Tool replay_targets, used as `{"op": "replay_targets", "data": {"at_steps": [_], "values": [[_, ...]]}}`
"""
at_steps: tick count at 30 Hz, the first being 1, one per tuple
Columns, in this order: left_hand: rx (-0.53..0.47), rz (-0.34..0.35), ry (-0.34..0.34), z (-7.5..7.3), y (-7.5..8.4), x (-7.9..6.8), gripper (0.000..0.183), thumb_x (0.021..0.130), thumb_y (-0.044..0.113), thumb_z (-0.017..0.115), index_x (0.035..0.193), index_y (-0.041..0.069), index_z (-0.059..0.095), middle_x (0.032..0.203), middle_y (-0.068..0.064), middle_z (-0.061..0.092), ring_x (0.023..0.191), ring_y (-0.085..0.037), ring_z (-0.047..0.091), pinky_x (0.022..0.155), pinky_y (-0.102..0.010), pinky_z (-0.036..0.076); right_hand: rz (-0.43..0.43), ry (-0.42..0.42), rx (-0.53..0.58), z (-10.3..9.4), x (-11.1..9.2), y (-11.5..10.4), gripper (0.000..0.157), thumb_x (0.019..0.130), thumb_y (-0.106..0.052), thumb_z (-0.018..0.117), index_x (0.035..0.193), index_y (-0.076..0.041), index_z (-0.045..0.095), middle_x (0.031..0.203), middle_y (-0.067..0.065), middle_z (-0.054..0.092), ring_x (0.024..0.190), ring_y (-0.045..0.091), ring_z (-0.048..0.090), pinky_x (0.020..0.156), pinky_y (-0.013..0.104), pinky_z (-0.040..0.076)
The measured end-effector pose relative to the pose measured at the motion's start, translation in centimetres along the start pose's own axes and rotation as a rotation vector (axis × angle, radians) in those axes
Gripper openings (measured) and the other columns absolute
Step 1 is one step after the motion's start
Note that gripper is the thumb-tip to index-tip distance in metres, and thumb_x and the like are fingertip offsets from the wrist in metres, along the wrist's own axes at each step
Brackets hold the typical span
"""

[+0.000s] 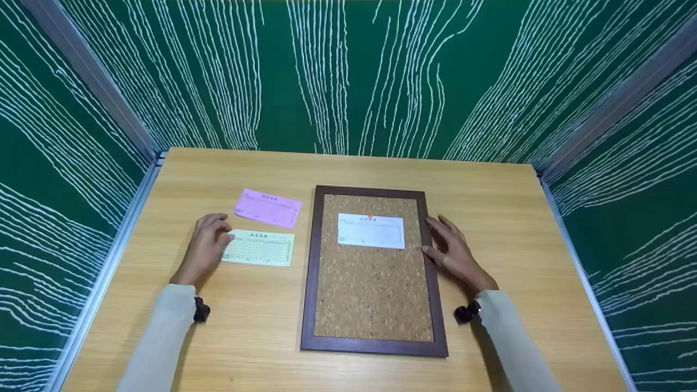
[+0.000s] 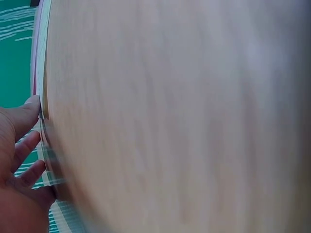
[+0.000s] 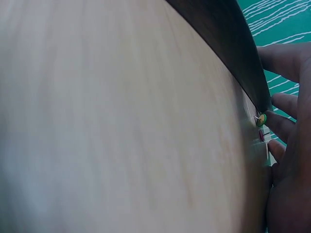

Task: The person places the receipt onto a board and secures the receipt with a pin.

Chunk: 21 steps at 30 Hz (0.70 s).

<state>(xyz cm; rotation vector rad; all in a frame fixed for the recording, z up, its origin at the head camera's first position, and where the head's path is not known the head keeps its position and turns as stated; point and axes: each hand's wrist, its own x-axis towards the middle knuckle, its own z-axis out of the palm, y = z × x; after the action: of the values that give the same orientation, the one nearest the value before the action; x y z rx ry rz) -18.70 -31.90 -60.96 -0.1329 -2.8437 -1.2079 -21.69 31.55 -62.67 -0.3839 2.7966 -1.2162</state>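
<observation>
My left hand (image 1: 206,244) rests on the table, its thumb touching the left edge of a pale green printed slip (image 1: 261,248). In the left wrist view that thumb (image 2: 30,109) lies at the paper's edge, other fingers spread on the wood. A pink slip (image 1: 269,208) lies just beyond the green one. My right hand (image 1: 453,250) touches the right side of a dark-framed corkboard (image 1: 374,294), thumb on the frame. A white slip (image 1: 371,233) is fixed to the cork by an orange push pin (image 1: 370,216). A green-and-yellow push pin (image 3: 261,119) sits beside my right fingers.
A reddish push pin (image 3: 261,135) shows by the green one in the right wrist view; my hand hides both in the head view. The wooden table (image 1: 375,374) is enclosed by green walls (image 1: 359,71) with white streaks.
</observation>
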Motion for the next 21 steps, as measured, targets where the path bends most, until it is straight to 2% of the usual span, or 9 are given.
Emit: {"op": "replay_targets", "data": {"at_steps": [13,21], "values": [[0.006,-0.034,-0.002,0.12,0.15,0.06,0.016,0.11,0.006,0.064,0.122,-0.004,0.069,0.162,-0.021,0.049,0.16,-0.041,0.029,0.131,-0.06,0.027,0.011,-0.004,-0.001,-0.07,-0.02,-0.06,0.075,0.102,-0.025,0.076,0.17,-0.014,0.044,0.179,0.026,0.022,0.164,0.053,0.016,0.125,0.081,0.015],[0.021,-0.038,-0.001,0.17,0.4,0.31,0.013,0.11,0.0,0.061,0.12,-0.004,0.068,0.161,-0.023,0.049,0.158,-0.042,0.031,0.128,-0.059,0.034,0.01,-0.009,0.003,-0.06,-0.02,0.09,0.076,0.102,-0.025,0.076,0.17,-0.013,0.043,0.179,0.027,0.021,0.164,0.055,0.014,0.125,0.082,0.014]]}}
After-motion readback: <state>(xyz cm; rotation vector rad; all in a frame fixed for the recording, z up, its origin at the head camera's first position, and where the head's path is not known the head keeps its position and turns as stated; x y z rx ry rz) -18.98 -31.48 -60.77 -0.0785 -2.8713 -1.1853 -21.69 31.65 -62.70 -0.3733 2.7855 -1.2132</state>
